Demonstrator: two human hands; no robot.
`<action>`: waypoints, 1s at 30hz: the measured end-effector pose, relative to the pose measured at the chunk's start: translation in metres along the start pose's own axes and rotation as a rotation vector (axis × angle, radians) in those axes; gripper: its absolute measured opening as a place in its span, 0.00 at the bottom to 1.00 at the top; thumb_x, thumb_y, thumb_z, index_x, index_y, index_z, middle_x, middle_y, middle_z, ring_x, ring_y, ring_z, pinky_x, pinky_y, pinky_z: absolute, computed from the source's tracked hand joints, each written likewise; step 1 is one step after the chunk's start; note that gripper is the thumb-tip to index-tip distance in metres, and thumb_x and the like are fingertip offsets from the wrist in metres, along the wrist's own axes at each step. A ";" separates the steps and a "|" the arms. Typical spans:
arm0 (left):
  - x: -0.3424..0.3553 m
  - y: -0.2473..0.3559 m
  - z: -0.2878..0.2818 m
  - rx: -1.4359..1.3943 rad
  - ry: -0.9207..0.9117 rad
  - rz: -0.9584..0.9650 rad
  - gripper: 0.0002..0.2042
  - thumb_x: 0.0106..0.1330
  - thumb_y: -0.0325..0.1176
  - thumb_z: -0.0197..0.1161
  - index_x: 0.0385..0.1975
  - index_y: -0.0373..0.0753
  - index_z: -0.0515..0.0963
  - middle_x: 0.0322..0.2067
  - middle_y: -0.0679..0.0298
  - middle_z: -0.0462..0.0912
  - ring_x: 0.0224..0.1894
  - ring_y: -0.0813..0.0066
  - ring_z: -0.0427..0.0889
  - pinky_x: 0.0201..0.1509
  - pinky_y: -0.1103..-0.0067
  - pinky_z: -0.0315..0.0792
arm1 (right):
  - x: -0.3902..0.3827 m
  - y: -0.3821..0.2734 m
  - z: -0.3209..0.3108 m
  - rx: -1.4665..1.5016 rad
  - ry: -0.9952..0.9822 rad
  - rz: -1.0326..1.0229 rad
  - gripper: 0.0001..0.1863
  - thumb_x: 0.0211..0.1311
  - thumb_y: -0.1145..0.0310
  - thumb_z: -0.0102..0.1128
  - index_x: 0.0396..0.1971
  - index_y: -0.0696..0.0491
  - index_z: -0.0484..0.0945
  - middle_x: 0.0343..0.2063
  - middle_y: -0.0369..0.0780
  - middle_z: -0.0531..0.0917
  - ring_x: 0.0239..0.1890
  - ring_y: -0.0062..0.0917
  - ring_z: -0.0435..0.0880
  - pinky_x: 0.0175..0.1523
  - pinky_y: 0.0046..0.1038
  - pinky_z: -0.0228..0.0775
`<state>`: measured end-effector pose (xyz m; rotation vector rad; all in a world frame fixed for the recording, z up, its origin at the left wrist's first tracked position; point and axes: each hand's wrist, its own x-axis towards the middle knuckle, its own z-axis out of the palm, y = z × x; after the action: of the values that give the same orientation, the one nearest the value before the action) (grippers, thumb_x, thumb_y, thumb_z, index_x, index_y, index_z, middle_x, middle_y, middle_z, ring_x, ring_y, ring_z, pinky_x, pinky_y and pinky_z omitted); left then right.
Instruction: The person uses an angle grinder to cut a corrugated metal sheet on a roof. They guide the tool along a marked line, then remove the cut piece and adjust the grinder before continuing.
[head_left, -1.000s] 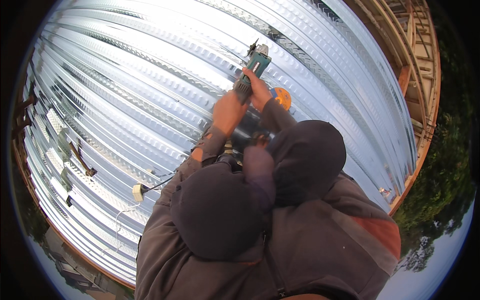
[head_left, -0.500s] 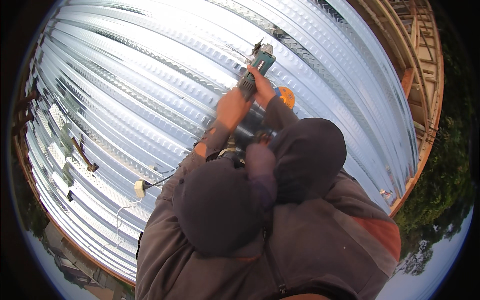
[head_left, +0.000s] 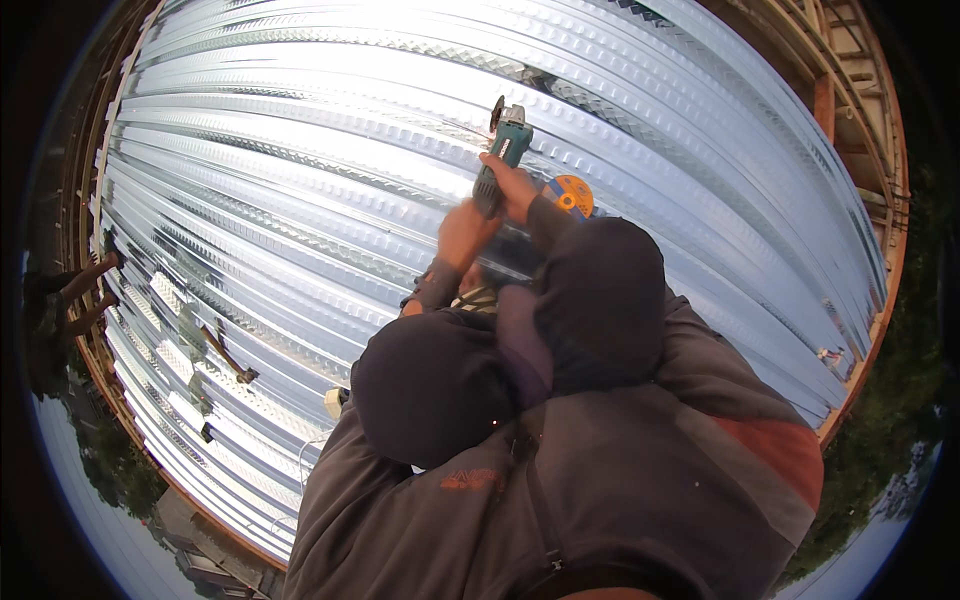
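A green and dark angle grinder [head_left: 512,143] is held out in front of me, over ribbed, shiny metal decking sheets [head_left: 300,180]. Its thin cutting disc [head_left: 496,113] shows nearly edge-on at the far left of the tool's head; whether it touches the metal I cannot tell. My left hand [head_left: 465,235] is closed round the rear of the grinder, slightly blurred. Farther forward, my right hand [head_left: 512,190] grips the tool's body. An orange-yellow disc [head_left: 568,196] with a centre hole lies beside my right wrist.
A pale cable connector [head_left: 335,402] shows partly behind my left sleeve. To the left, a brown, bent stick-like piece [head_left: 228,355] lies on the sheets. A rust-coloured edge [head_left: 862,390] runs along the right, with trees beyond. Dark rounded knees [head_left: 600,300] fill the near middle.
The grinder has turned, so its disc stands at the left of its head, and both hands have shifted slightly with it. The view has swung a little; my sleeve covers more of the connector.
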<state>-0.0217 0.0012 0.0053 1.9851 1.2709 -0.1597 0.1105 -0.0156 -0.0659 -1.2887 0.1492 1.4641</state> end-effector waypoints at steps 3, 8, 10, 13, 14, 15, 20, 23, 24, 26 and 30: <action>0.002 -0.002 -0.001 -0.019 -0.020 0.047 0.24 0.53 0.45 0.66 0.37 0.25 0.80 0.34 0.38 0.84 0.43 0.42 0.84 0.47 0.59 0.77 | -0.006 -0.005 0.002 -0.007 0.000 0.019 0.24 0.61 0.55 0.69 0.43 0.62 0.76 0.30 0.38 0.80 0.29 0.24 0.81 0.33 0.33 0.76; 0.006 -0.002 -0.005 0.003 -0.018 0.075 0.23 0.53 0.45 0.66 0.33 0.25 0.81 0.30 0.40 0.84 0.38 0.46 0.86 0.44 0.61 0.78 | -0.004 -0.010 0.002 -0.023 -0.022 0.054 0.25 0.61 0.53 0.69 0.44 0.60 0.75 0.32 0.38 0.80 0.31 0.25 0.82 0.35 0.34 0.77; 0.009 -0.001 -0.009 -0.011 -0.064 0.055 0.23 0.54 0.45 0.66 0.32 0.23 0.81 0.26 0.42 0.84 0.33 0.49 0.87 0.40 0.63 0.79 | 0.003 -0.009 0.001 -0.013 -0.038 0.064 0.25 0.62 0.53 0.68 0.46 0.58 0.74 0.35 0.39 0.80 0.33 0.25 0.82 0.37 0.34 0.77; 0.014 0.003 -0.019 0.019 -0.118 0.074 0.24 0.54 0.45 0.66 0.30 0.22 0.80 0.20 0.46 0.82 0.25 0.55 0.87 0.32 0.66 0.80 | 0.016 -0.007 -0.001 0.029 -0.082 0.080 0.25 0.63 0.53 0.67 0.50 0.54 0.72 0.39 0.38 0.79 0.36 0.25 0.82 0.39 0.35 0.76; 0.015 0.005 -0.023 0.038 -0.133 0.089 0.24 0.54 0.45 0.67 0.29 0.21 0.79 0.19 0.48 0.82 0.22 0.57 0.86 0.29 0.67 0.80 | 0.019 -0.005 -0.002 0.037 -0.073 0.101 0.25 0.63 0.53 0.66 0.52 0.53 0.71 0.40 0.38 0.79 0.37 0.26 0.81 0.39 0.35 0.76; 0.017 0.008 -0.028 0.010 -0.182 0.053 0.24 0.55 0.45 0.67 0.28 0.22 0.79 0.19 0.49 0.82 0.22 0.58 0.86 0.27 0.67 0.80 | 0.022 -0.005 -0.002 0.056 -0.105 0.092 0.26 0.63 0.53 0.66 0.52 0.53 0.71 0.40 0.38 0.79 0.38 0.26 0.82 0.40 0.36 0.77; 0.021 0.027 -0.051 -0.018 -0.343 -0.127 0.23 0.58 0.45 0.67 0.27 0.23 0.79 0.19 0.54 0.81 0.21 0.65 0.85 0.22 0.71 0.79 | 0.028 -0.009 0.000 0.165 -0.104 0.189 0.20 0.64 0.53 0.67 0.45 0.50 0.72 0.32 0.37 0.79 0.33 0.28 0.81 0.42 0.41 0.80; 0.023 0.037 -0.065 0.049 -0.367 -0.132 0.22 0.58 0.45 0.67 0.26 0.25 0.79 0.19 0.54 0.81 0.20 0.66 0.84 0.22 0.72 0.78 | 0.030 -0.014 0.005 0.154 -0.099 0.204 0.21 0.64 0.53 0.67 0.47 0.50 0.71 0.33 0.37 0.79 0.34 0.28 0.81 0.44 0.42 0.80; 0.024 0.040 -0.069 0.030 -0.398 -0.169 0.22 0.58 0.45 0.66 0.26 0.25 0.79 0.19 0.56 0.80 0.20 0.68 0.84 0.21 0.73 0.78 | 0.030 -0.015 0.006 0.158 -0.088 0.209 0.22 0.64 0.53 0.67 0.47 0.51 0.72 0.33 0.37 0.80 0.34 0.28 0.81 0.44 0.41 0.80; 0.024 0.044 -0.073 0.054 -0.411 -0.138 0.21 0.58 0.44 0.66 0.27 0.25 0.79 0.18 0.57 0.80 0.19 0.68 0.82 0.21 0.73 0.76 | 0.031 -0.015 0.010 0.176 -0.070 0.221 0.22 0.64 0.53 0.67 0.47 0.52 0.72 0.34 0.37 0.80 0.35 0.28 0.81 0.45 0.41 0.80; 0.014 0.040 -0.070 0.020 -0.383 -0.118 0.19 0.58 0.43 0.65 0.27 0.27 0.78 0.18 0.58 0.79 0.17 0.70 0.80 0.20 0.75 0.73 | 0.022 -0.010 0.015 0.179 -0.077 0.128 0.29 0.65 0.51 0.65 0.55 0.58 0.70 0.44 0.42 0.79 0.45 0.32 0.84 0.46 0.45 0.81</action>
<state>-0.0015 0.0480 0.0687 1.7870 1.1350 -0.5828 0.1136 0.0124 -0.0709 -1.0928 0.3098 1.5690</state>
